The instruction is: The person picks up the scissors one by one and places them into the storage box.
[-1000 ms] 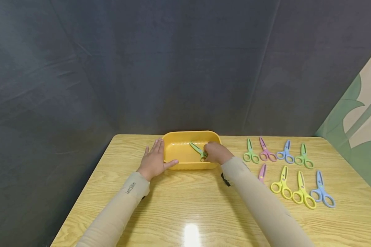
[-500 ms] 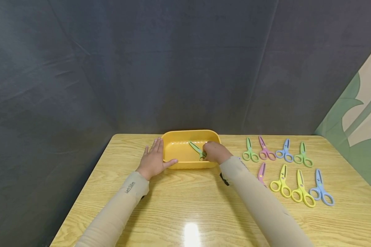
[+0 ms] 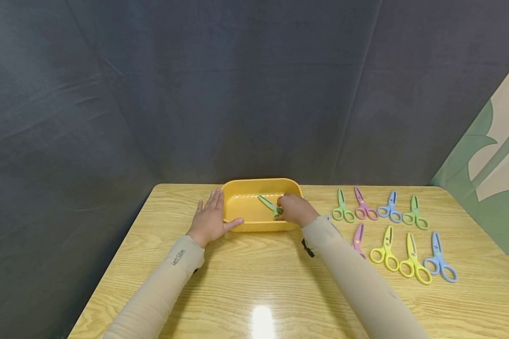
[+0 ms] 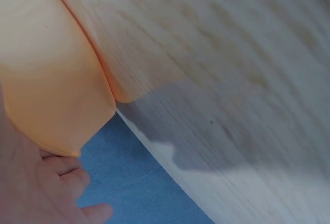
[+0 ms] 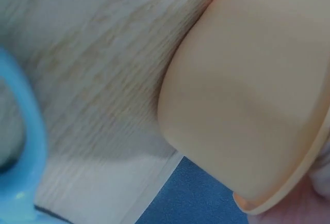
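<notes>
Little change: right hand (image 3: 297, 210) at green scissors (image 3: 269, 205)

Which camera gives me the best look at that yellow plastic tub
The head view: it takes in the tub's rim and inside, though the right hand and left hand cover parts. The left wrist and right wrist views each show only a cropped close-up, mostly outer wall.
</notes>
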A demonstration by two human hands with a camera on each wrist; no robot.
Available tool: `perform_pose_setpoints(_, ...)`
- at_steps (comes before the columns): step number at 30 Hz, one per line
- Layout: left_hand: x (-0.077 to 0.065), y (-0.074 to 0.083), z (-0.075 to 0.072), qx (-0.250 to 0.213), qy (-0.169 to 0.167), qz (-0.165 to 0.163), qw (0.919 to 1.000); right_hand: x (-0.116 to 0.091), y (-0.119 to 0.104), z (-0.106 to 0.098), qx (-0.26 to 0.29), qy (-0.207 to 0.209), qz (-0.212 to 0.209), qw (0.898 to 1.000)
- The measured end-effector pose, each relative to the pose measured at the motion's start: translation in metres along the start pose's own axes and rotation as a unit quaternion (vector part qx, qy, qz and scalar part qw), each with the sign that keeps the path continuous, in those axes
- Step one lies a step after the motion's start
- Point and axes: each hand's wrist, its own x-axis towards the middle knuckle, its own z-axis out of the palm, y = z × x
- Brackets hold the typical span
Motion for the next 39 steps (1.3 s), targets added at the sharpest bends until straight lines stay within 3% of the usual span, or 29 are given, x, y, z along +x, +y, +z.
perform_pose_setpoints(11,-0.001,0.000,-0.001,-0.004,0.000,-0.001,1.0000,-0.007,0.001,0.007,0.059,0.078,0.015,0.995)
perform_pose_setpoints(18,-0.002,-0.001,-0.003,-0.005,-0.003,0.000,1.0000,-0.007,0.003,0.012,0.065,0.120,0.010,0.991)
perform_pose_setpoints(30,-0.001,-0.001,-0.002,0.000,-0.003,0.004,1.0000,-0.017,0.008,0.018,0.042,0.258,-0.021,0.965)
perform_pose_setpoints(39,-0.001,0.001,-0.003,0.001,-0.006,0.005,1.0000,-0.026,0.009,0.011,0.024,0.291,0.027,0.956)
